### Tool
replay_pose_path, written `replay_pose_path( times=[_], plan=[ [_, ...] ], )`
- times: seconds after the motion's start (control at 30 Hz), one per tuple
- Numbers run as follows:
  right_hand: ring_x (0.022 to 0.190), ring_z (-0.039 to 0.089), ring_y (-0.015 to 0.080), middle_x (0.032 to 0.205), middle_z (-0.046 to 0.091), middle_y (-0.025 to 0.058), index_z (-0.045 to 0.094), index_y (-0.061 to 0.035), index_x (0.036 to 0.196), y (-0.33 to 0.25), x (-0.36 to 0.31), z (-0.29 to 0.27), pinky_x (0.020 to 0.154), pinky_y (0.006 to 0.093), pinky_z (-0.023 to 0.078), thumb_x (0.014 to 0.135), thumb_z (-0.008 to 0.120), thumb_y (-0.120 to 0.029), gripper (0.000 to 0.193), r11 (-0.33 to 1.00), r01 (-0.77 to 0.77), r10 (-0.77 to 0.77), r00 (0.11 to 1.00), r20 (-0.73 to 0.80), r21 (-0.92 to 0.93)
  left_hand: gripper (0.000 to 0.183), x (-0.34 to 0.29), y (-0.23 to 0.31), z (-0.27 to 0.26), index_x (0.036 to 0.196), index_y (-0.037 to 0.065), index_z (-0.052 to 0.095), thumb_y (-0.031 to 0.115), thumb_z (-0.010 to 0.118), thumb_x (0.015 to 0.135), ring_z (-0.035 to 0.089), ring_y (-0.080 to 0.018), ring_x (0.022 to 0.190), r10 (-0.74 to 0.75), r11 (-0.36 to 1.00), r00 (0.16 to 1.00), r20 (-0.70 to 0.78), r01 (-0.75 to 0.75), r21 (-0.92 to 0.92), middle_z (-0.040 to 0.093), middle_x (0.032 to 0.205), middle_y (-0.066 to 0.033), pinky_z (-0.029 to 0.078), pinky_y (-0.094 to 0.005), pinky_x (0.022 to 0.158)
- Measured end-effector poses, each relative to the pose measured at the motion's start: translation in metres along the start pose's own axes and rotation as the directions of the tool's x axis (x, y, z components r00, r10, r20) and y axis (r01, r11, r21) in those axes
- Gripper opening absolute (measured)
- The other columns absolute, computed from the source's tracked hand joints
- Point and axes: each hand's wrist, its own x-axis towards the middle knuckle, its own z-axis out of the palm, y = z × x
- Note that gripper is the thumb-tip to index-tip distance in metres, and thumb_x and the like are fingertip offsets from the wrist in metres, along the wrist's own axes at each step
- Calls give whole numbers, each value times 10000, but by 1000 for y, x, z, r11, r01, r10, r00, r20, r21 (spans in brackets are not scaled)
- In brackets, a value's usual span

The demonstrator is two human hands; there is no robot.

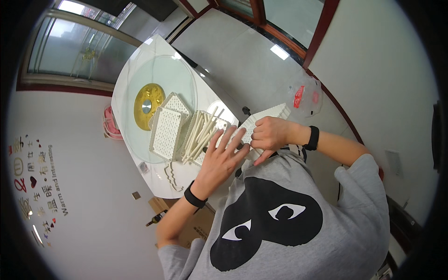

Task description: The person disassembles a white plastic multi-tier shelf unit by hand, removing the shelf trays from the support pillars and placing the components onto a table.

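Observation:
My right hand (270, 134) is closed around the near edge of a white perforated plastic panel (275, 112) with a ribbed rim, tilted off the table's right side. My left hand (221, 156) has its fingers spread, its fingertips next to the panel's left end; whether they touch it is unclear. Beneath and beyond the left fingers, a perforated tray (221, 123) carries a loose pile of cream plastic tubes (200, 135). Left of this pile, two more perforated trays (166, 133) overlap each other. A wavy cream strip (171, 177) lies near the table's front edge.
A marble-look table (128, 70) bears a round glass turntable (182, 77) with a yellow disc (148, 107) at its centre. On the floor are a clear plastic bag (308, 98) at right and a cardboard box (191, 228) beside a dark bottle (156, 218). A white wall stands at right.

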Motion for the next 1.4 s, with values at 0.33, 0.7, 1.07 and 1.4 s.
replay_pose_path(
  times=[0.33,0.7,1.07,1.4],
  plan=[
    [721,520,230,730,520,67,511,-69,709,-23,42,-40,707,348,422,734,698,-480,452,982,-180,181,983,21,-61,263,9,-6,-28,1012,72,635,140,639,758,566,-221,1106,60,998,998,-2,-60,2,601,1068,-48,431,-423,980],
    [668,509,215,673,520,57,490,-75,648,-27,64,-15,648,322,395,707,683,-434,412,994,25,-37,993,114,103,145,-22,-5,-55,923,98,593,140,630,790,584,-162,822,53,978,980,194,-12,-206,555,866,-4,435,-309,772],
    [517,458,222,572,416,42,418,-100,594,-13,25,-42,504,333,379,668,716,-347,394,982,0,-24,992,125,188,270,-139,-109,-2,1008,-28,633,231,589,948,608,-310,726,-649,437,588,484,808,-396,635,809,-202,481,-382,681],
    [488,387,187,578,327,27,335,-111,583,-28,65,-55,454,306,312,695,682,-333,427,965,194,-210,975,75,179,619,-107,-67,112,1385,51,415,101,679,827,449,-384,1263,-659,724,749,-62,610,-323,408,1412,-199,384,-474,1037]
  ],
)
